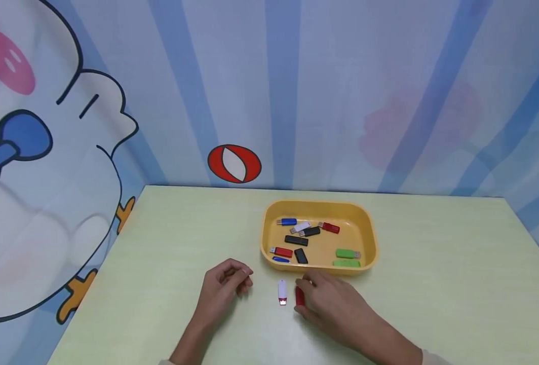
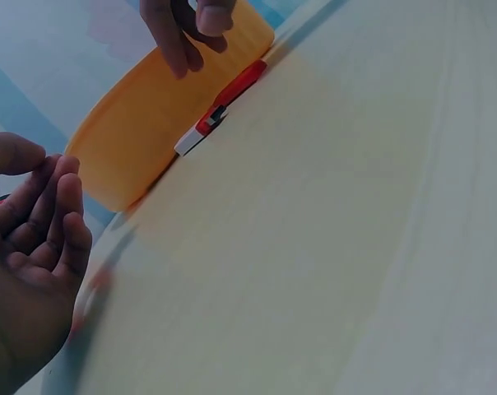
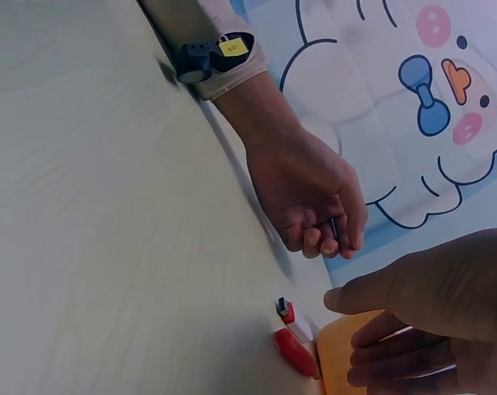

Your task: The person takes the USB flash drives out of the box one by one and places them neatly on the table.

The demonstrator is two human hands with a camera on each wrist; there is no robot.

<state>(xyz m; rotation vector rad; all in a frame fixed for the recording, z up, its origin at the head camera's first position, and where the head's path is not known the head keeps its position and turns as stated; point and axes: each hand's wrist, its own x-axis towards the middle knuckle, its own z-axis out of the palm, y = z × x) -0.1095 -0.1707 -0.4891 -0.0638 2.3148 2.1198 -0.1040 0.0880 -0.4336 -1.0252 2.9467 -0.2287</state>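
Observation:
A white USB stick [image 1: 282, 290] with a red end lies on the table in front of the yellow tray [image 1: 374, 243], its plug towards me. To its right is a red USB stick [image 1: 300, 297], partly covered in the head view by my right hand [image 1: 335, 306]. Both wrist views show that hand's thumb and fingers apart, a little above the red stick [image 2: 242, 81], which rests on the table. My left hand [image 1: 221, 289] hovers left of the white stick, fingers loosely curled, thumb close to the index fingertip, nothing visible in it.
Inside the tray lie several USB sticks: black, red, blue, white and, at its right, two green ones [image 1: 346, 253]. The tray's front wall stands just beyond my right fingers. A printed cloth [image 1: 333, 101] with cartoon figures backs the table [image 1: 433, 284].

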